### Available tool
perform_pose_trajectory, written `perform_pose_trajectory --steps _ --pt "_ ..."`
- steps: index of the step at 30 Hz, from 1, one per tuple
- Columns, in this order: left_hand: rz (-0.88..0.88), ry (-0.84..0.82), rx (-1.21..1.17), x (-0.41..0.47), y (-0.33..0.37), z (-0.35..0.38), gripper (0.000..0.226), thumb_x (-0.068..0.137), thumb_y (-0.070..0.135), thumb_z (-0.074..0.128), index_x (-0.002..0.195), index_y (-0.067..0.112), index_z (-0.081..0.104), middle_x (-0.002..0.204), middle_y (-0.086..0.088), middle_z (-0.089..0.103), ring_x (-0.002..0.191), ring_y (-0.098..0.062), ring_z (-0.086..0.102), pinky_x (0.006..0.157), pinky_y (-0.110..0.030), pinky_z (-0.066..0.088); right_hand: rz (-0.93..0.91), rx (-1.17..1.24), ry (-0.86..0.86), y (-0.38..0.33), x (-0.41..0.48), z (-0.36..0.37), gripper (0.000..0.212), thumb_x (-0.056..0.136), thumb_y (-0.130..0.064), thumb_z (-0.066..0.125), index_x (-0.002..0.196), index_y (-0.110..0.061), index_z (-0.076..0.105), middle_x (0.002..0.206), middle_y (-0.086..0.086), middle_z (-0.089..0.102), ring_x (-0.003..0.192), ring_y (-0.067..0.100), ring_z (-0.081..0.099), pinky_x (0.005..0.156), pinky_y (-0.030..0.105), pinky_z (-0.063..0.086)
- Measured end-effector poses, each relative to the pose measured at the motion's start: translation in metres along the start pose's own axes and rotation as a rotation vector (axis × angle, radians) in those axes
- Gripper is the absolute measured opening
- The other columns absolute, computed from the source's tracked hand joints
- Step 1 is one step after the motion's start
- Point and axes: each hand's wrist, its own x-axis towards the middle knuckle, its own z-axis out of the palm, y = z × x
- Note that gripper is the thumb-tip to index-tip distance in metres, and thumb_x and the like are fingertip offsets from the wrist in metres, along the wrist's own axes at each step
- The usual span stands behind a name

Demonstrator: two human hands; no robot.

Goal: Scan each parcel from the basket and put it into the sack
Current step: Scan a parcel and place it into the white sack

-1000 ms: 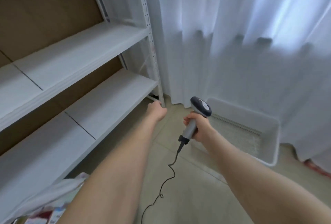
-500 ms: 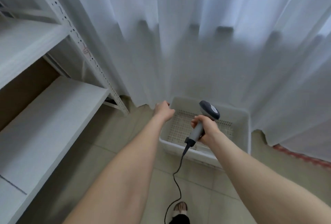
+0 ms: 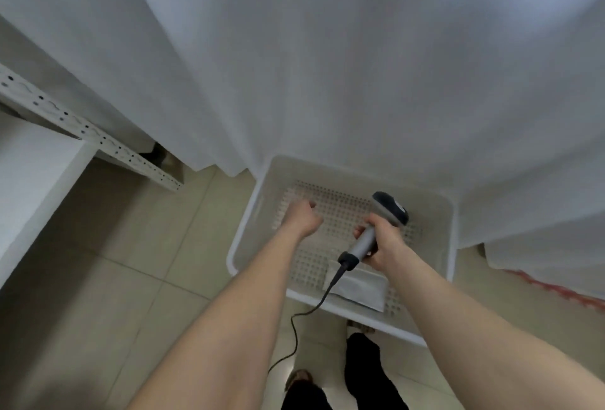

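Note:
A white perforated basket (image 3: pixel 248 213) stands on the tiled floor against the curtain. One flat white parcel (image 3: pixel 357 288) lies at its near edge. My right hand (image 3: pixel 383 242) grips the grey handle of a corded barcode scanner (image 3: pixel 389 210), its dark head over the basket. My left hand (image 3: pixel 302 218) hangs above the basket's left half with fingers loosely curled, holding nothing. The sack is out of view.
White curtains (image 3: pixel 327 65) hang behind and over the basket's far side. A white metal shelf unit (image 3: pixel 39 174) stands at the left. The scanner cable (image 3: pixel 294 327) trails down to the floor near my feet (image 3: pixel 298 377).
My view has swung right and down from the shelves to the basket. Both hands have come over the basket, and the parcel in it has come into sight.

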Motion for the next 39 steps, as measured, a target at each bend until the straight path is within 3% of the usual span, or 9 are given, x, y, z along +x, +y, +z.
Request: perform_pose_trajectory --steps 5,12,16,18,23,26,29,34,39 --pt "-0.058 -0.173 0.066 0.099 -0.039 0.093 0.053 0.095 0.019 0.054 0.143 0.01 0.036 0.145 -0.011 0.04 0.127 -0.025 0.046 0.091 -0.026 0.04 0.12 -0.062 0.084 0.012 0.13 -0.021 0.015 0.093 -0.022 0.062 0.088 -0.01 0.054 0.076 0.008 0.059 0.068 0.018 0.056 0.078 0.041 0.049" --pt "-0.119 -0.378 0.157 0.228 -0.115 0.237 0.062 0.091 0.017 0.061 0.144 0.006 0.032 0.145 -0.013 0.038 0.129 -0.025 0.042 0.103 -0.032 0.04 0.319 -0.044 0.166 0.075 0.311 -0.058 0.027 0.095 -0.024 0.062 0.111 -0.004 0.051 0.086 0.012 0.052 0.074 0.026 0.052 0.088 0.051 0.051" --pt "-0.209 -0.404 0.144 0.28 -0.153 0.297 0.083 0.086 0.021 0.068 0.15 0.006 0.017 0.15 -0.016 0.027 0.135 -0.029 0.034 0.109 -0.038 0.034 0.404 -0.065 0.16 0.112 0.381 -0.074 0.017 0.096 -0.021 0.06 0.096 -0.006 0.053 0.081 0.011 0.05 0.068 0.028 0.049 0.062 0.041 0.046" --pt "-0.285 -0.39 0.103 0.298 -0.168 0.32 0.086 0.086 0.023 0.068 0.149 0.0 0.012 0.151 -0.018 0.025 0.137 -0.029 0.031 0.111 -0.034 0.032 0.43 -0.047 0.17 0.128 0.411 -0.083 0.019 0.095 -0.024 0.062 0.096 -0.007 0.053 0.087 0.013 0.053 0.075 0.031 0.052 0.073 0.047 0.048" --pt "-0.368 -0.324 -0.028 0.318 -0.194 0.351 0.067 0.08 0.017 0.074 0.135 -0.004 0.041 0.133 -0.015 0.049 0.12 -0.027 0.051 0.098 -0.027 0.042 0.455 0.013 0.155 0.151 0.443 -0.094 0.042 0.089 -0.031 0.068 0.122 -0.01 0.053 0.111 0.016 0.056 0.101 0.037 0.054 0.089 0.058 0.047" --pt "-0.269 -0.265 -0.092 0.317 -0.191 0.346 0.027 0.08 0.015 0.074 0.1 0.002 0.062 0.095 -0.009 0.061 0.088 -0.019 0.058 0.079 -0.027 0.045 0.398 0.097 0.125 0.149 0.439 -0.098 0.042 0.089 -0.028 0.067 0.125 -0.008 0.058 0.119 0.015 0.061 0.103 0.035 0.058 0.091 0.051 0.049" --pt "-0.164 -0.135 -0.186 0.299 -0.166 0.308 0.018 0.081 0.017 0.072 0.078 0.015 0.055 0.08 -0.004 0.053 0.074 -0.016 0.05 0.07 -0.028 0.042 0.304 0.123 0.133 0.13 0.412 -0.094 0.029 0.093 -0.019 0.063 0.118 -0.005 0.058 0.103 0.013 0.062 0.091 0.031 0.06 0.089 0.048 0.05" --pt "-0.012 -0.021 -0.333 0.239 -0.108 0.221 0.015 0.078 0.008 0.075 0.09 0.011 0.067 0.077 0.006 0.059 0.068 -0.008 0.052 0.057 -0.013 0.042 0.193 0.182 0.104 0.079 0.329 -0.063 0.015 0.096 -0.014 0.057 0.111 -0.011 0.056 0.094 0.011 0.063 0.083 0.024 0.062 0.068 0.039 0.049" --pt "0.109 0.012 -0.185 0.16 -0.049 0.126 0.014 0.076 0.011 0.076 0.086 0.013 0.067 0.079 0.006 0.059 0.07 -0.008 0.053 0.06 -0.015 0.041 0.102 0.105 0.072 0.03 0.222 -0.019 0.019 0.093 -0.018 0.065 0.108 -0.009 0.058 0.094 0.01 0.063 0.081 0.023 0.063 0.079 0.041 0.05"
